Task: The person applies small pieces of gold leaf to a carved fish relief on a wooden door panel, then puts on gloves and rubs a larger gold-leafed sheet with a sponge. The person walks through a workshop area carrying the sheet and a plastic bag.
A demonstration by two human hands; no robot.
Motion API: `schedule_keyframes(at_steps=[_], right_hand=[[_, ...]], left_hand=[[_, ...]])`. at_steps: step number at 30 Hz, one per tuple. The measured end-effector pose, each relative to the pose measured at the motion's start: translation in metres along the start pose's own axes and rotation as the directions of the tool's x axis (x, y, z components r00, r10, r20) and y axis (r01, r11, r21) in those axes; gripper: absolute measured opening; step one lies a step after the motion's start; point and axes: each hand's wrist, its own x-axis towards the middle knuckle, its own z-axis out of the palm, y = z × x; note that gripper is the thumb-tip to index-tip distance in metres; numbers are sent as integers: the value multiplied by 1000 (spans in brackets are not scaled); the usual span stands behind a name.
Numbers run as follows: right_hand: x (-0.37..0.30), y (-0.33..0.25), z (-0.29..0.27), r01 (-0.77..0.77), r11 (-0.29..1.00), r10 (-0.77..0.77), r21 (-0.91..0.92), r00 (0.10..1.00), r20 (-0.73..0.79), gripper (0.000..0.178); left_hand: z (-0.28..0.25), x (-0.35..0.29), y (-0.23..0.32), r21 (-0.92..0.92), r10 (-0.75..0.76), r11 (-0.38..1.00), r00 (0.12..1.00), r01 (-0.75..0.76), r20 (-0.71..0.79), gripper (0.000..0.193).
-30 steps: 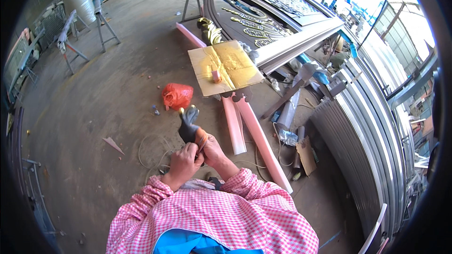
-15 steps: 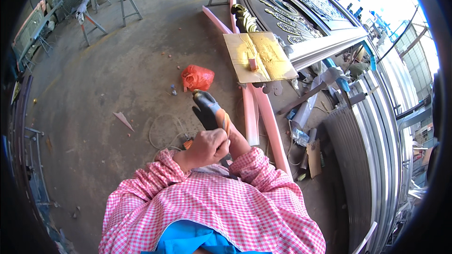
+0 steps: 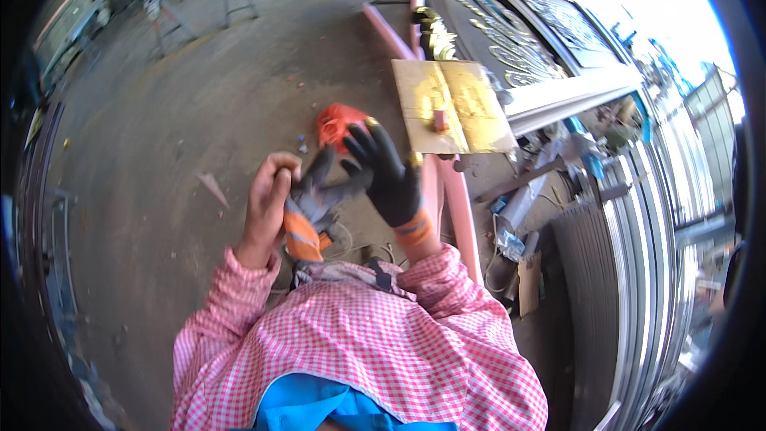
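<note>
My left hand (image 3: 265, 203) is bare and pinches a loose work glove (image 3: 303, 231), dark grey with an orange cuff that hangs down. Its limp dark fingers stretch across toward the other hand. On my right hand (image 3: 388, 183) is a matching black glove with an orange cuff and yellow stains on the fingertips. The fingers of that hand are spread, and it is beside the loose glove; whether the two touch is hard to tell in the blur. Both forearms wear pink checked sleeves.
Beyond my hands, a red plastic bag (image 3: 333, 124) lies on the floor. Ahead right, yellow-stained cardboard (image 3: 415, 96) with a small block rests above pink strips (image 3: 459, 215). An ornate dark panel (image 3: 519, 24) stands far right. Long metal profiles (image 3: 630, 271) are stacked on the right.
My hands have moved apart. The left hand has left the right wrist and now holds a loose glove. The gloved right hand has spread its fingers, and the view has shifted slightly.
</note>
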Motion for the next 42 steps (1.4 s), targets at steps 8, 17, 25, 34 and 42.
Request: schedule_keyframes(at_steps=[8,17,25,34,42], right_hand=[[-27,-4,-16,-186,968,157,-166,973,-170,84],[-36,-24,24,225,101,-210,-969,957,200,85],[-47,6,15,-388,769,208,-509,904,-374,30],[-29,10,-5,-397,832,252,-388,893,-373,7],[-29,14,-4,-512,838,407,-186,816,-410,3]], left_hand=[[7,23,-23,-324,-156,935,988,142,-15,24],[7,37,-64,-41,-113,993,861,106,-496,14],[6,29,-90,-286,-183,958,768,-1,-614,19],[7,1,-90,679,210,667,797,307,-566,31],[35,-17,-41,707,435,237,723,-667,537,18]])
